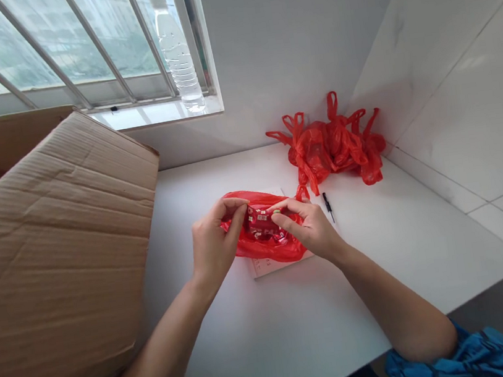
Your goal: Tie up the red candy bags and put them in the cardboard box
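With left hand (213, 234) and right hand (313, 225) clamped by the fingertips on opposite ends, holding a glossy red packet (263, 219) with white flowers at the mouth of an open red plastic bag (289, 254) beneath both hands; beyond right hand, knotted red plastic bags (346, 147).

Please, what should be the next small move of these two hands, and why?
Probably lower the red printed packet into the red plastic bag: the left hand and right hand hold it at the bag's open mouth.
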{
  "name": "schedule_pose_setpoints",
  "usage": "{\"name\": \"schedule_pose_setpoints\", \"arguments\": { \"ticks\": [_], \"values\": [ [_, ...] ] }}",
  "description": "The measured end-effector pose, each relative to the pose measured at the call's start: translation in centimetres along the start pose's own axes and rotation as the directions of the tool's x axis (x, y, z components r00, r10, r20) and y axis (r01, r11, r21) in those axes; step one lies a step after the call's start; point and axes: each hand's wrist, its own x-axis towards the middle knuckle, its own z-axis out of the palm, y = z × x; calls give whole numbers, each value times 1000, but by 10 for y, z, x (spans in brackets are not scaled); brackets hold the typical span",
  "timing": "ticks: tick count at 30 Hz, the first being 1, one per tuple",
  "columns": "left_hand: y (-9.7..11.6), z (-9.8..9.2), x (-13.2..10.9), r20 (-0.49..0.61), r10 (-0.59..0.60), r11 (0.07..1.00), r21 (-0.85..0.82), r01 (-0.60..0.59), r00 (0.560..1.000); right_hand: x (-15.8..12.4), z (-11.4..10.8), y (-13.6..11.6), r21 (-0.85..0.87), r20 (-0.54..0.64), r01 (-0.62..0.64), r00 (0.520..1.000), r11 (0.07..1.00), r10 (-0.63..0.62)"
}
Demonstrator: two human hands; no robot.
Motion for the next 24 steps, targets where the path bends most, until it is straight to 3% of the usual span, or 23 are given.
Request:
{"name": "schedule_pose_setpoints", "arguments": {
  "ticks": [3, 7, 13, 24],
  "values": [
    [-1, 0, 0, 56, -71, 984, -158, 79, 996, 1, -1, 2, 122, 51, -68, 997, 990, 62],
    [-1, 0, 2, 152, -144, 921, -341, 189, 978, 2, -2, 4, 160, 84, -112, 991, 981, 100],
    [6, 0, 2, 369, -199, 891, -319, 324, 908, 0, -2, 2, 130, 89, -116, 990, 985, 105],
    [3, 4, 0, 370, -213, 834, -413, 366, 904, 2, 0, 2, 164, 88, -111, 991, 980, 97]
  ]
}}
